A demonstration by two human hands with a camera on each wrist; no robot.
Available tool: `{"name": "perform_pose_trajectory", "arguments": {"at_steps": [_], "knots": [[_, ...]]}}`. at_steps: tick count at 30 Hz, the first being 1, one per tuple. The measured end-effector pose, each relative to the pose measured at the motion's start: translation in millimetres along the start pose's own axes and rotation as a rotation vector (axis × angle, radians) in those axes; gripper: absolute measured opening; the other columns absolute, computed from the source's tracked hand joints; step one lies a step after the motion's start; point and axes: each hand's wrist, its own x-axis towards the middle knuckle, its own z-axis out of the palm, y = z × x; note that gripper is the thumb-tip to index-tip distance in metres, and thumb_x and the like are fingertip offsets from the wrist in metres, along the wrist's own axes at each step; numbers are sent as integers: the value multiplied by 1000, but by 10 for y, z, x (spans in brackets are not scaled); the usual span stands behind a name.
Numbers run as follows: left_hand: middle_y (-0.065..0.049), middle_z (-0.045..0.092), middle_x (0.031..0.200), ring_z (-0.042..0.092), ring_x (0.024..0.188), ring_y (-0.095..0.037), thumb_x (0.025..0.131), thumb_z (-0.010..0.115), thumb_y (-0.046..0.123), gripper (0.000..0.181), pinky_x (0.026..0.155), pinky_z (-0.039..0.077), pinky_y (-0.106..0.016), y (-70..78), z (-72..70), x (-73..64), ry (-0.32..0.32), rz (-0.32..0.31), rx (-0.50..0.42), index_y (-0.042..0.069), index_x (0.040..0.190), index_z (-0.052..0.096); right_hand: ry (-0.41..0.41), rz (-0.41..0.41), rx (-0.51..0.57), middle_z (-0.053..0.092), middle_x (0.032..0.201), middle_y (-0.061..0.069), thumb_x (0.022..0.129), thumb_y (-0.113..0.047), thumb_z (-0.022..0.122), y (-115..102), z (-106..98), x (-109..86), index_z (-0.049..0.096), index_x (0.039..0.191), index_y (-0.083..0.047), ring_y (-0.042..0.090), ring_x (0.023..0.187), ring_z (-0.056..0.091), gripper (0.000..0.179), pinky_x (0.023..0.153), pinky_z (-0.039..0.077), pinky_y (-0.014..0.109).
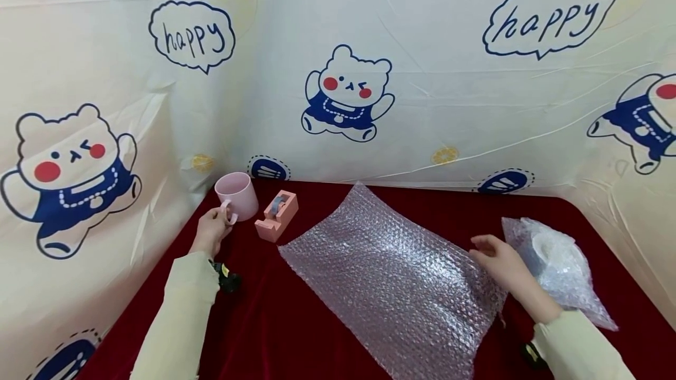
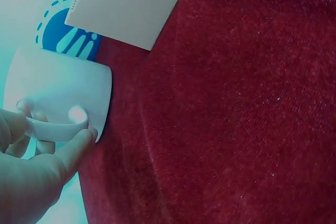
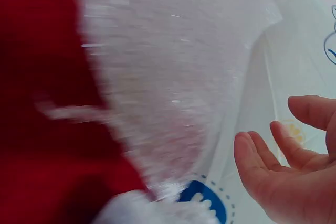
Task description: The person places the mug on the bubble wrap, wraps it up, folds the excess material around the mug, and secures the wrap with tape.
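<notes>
At the far left of the table stands a pink mug (image 1: 244, 197), its opening facing up. My left hand (image 1: 210, 232) grips the mug by its handle (image 2: 58, 129), with fingers curled through and around it in the left wrist view. Beside the mug sits a pink tape dispenser (image 1: 285, 216) with a roll of tape in it. A sheet of bubble wrap (image 1: 391, 268) lies spread across the middle. Over its right edge is my right hand (image 1: 502, 265), fingers loosely bent and holding nothing; the right wrist view shows the palm (image 3: 294, 192) apart from the sheet.
A bundle in clear bubble wrap (image 1: 562, 260), with a white round shape inside, lies at the right. Dark red cloth (image 1: 259, 315) covers the table. A white printed curtain (image 1: 438, 87) closes off the back and both sides.
</notes>
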Motion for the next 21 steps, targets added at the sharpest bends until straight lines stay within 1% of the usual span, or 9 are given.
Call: {"name": "perform_pose_trajectory", "arguments": {"at_steps": [2,4,6,8,10,13,17,19,21], "knots": [[-9,43,126,49,99,-8,104,29,27,35,90,47,-20,13,-27,-26,-2,14,-5,1,124,43,4,9,8,55,125,32,97,-19,53,87,11,-112,50,127,9,44,110,57,41,82,53,42],[-9,42,127,49,103,-9,104,29,28,34,89,47,-18,39,-50,-57,-8,30,-2,2,122,43,11,25,7,59,119,30,97,-19,54,166,14,-213,52,124,9,36,103,62,39,77,52,34],[-10,41,130,48,111,-12,104,29,29,34,92,47,-19,76,-68,-91,-14,47,5,3,120,43,21,46,15,64,112,25,96,-18,55,235,10,-304,55,119,9,21,94,64,35,72,50,26],[-12,38,136,46,119,-17,104,28,30,35,99,45,-22,124,-88,-136,-26,64,19,3,121,42,22,76,33,67,99,18,96,-17,54,289,5,-387,58,113,9,8,83,60,30,67,48,21],[-14,36,137,43,124,-20,104,27,31,37,104,43,-25,175,-103,-183,-41,82,44,1,122,41,-5,121,70,68,89,12,97,-15,52,340,11,-470,59,106,9,2,73,57,27,64,49,20],[-16,37,135,44,123,-21,104,27,31,41,100,46,-22,252,-113,-260,-58,109,81,-1,126,39,-104,210,139,66,74,3,100,-20,46,401,59,-593,62,95,9,4,63,58,34,60,52,22],[-14,40,127,51,105,-10,104,29,31,42,81,49,-11,343,-104,-377,-79,142,96,-3,126,39,-279,305,239,65,67,0,102,-36,42,455,156,-730,64,90,9,8,60,62,52,58,55,25],[-10,43,120,52,95,-2,104,29,30,41,78,49,-9,384,-89,-443,-94,159,73,-4,125,39,-344,338,283,66,67,0,101,-42,43,460,198,-773,64,92,9,8,60,63,56,57,55,24],[-2,47,108,52,87,3,104,31,28,40,77,49,-9,424,-64,-513,-104,173,47,-5,125,40,-383,343,315,67,68,0,99,-45,46,462,237,-795,65,94,10,7,60,64,58,58,55,23]]}}
